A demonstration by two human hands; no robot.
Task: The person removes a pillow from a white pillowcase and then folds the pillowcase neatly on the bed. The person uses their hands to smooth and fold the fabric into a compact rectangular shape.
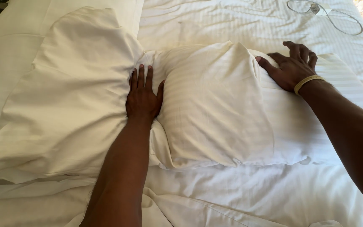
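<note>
A plump white striped pillow (223, 109) lies across the bed in front of me. My left hand (143, 96) presses flat, fingers together, into the gap between this pillow and a second, flatter cream pillow (68, 96) on the left. My right hand (291, 66) rests on the far right top of the striped pillow with its fingers spread and bent over the cloth. A yellow band sits on that wrist. Neither hand grips anything.
A white striped sheet (240, 21) covers the bed behind the pillows. A white cable with a small plug (328, 14) lies looped at the top right. Rumpled white bedding (215, 197) spreads in front.
</note>
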